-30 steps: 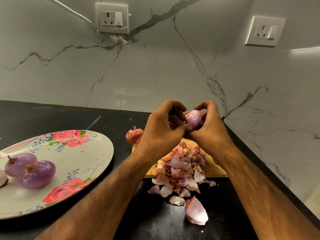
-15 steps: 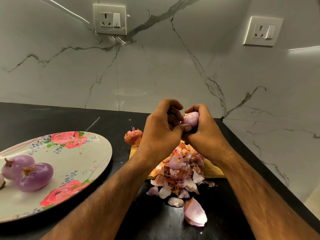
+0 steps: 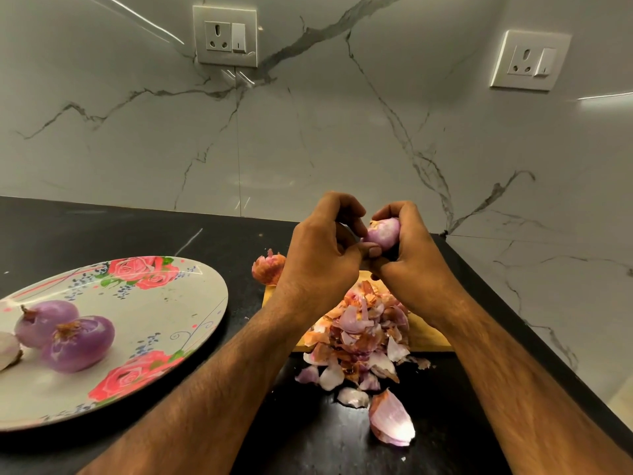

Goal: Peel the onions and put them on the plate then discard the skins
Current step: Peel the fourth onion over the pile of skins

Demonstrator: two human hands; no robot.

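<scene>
i'm cradling the onion [image 3: 384,233] in my right grip [image 3: 412,258], fingers curled round it above the skins [image 3: 363,334], its long axis pointing sideways at my left grip [image 3: 320,257], which is pinching that end, the plate [image 3: 164,323] lying well off to the left.

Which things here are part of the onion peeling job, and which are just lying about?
Job: onion gripped by left hand and right hand; unpeeled onion; peeled onions; flowered plate; pile of skins.
Lying about: wooden board; wall sockets; black counter.
</scene>
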